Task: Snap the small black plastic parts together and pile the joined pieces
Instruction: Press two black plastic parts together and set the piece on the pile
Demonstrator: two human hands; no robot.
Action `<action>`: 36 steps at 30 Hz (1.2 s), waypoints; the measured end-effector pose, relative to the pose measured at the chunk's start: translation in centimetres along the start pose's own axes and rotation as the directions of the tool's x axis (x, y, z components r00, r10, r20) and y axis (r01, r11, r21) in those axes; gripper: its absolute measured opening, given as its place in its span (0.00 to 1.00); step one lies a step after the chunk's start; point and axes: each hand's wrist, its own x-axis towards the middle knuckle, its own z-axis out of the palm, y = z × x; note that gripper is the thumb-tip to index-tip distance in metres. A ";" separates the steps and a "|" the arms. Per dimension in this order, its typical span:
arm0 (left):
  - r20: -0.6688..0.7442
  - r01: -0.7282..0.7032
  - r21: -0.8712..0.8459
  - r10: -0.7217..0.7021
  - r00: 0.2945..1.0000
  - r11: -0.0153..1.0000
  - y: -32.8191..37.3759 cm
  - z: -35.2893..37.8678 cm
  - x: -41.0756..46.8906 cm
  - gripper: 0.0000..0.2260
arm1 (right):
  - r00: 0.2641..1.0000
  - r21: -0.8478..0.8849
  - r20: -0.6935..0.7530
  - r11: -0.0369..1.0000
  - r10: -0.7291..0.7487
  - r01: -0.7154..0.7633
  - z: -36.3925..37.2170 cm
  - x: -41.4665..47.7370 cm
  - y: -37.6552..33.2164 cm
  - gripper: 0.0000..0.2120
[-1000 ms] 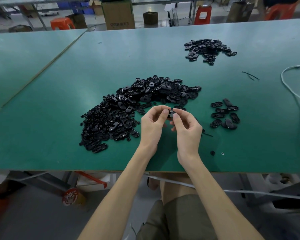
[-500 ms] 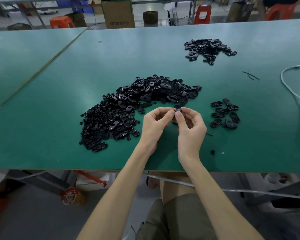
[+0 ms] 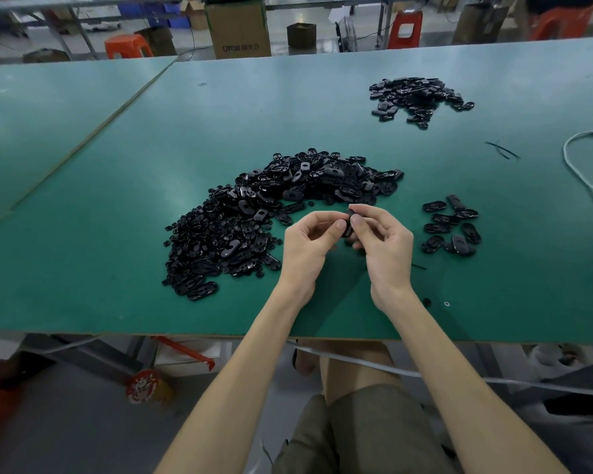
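**Part pinched between both grips**

Left grip (image 3: 308, 244) and right grip (image 3: 380, 241) both pinch one black part (image 3: 349, 224), thumbs pressing from either side, just this side of the heap (image 3: 271, 213) on the worktop (image 3: 117, 200). Long axis roughly upright; seam hidden. Joined pile (image 3: 451, 224) lies right of the heap, nearer the right grip.

At the centre of the frame the left grip (image 3: 305, 248) and right grip (image 3: 387, 248) meet above the green counter (image 3: 117, 206). Their thumbs and forefingers pinch a small black part (image 3: 349, 224) between them; whether it is one piece or two is hard to tell. A broad heap of loose black parts (image 3: 271, 213) lies to the left and behind. A small group of oval pieces (image 3: 451, 224) sits to the right, another pile (image 3: 418, 97) at upper right, and a white cable (image 3: 575, 165) near the right edge.
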 end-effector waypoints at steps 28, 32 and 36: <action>0.045 -0.063 0.031 0.061 0.997 0.998 0.5 0.5 -0.6 0.05 | 0.999 0.083 -0.036 0.996 0.017 -0.014 -0.2 -0.4 0.2 0.09; 0.031 -0.058 0.044 0.057 0.998 0.997 0.6 0.6 -0.7 0.04 | 0.999 0.082 -0.031 0.997 0.016 -0.013 -0.2 -0.4 0.3 0.09; 0.022 -0.028 0.052 0.027 0.999 0.998 0.6 0.7 -0.7 0.06 | 1.000 0.094 -0.027 0.996 0.014 -0.011 -0.2 -0.4 0.3 0.09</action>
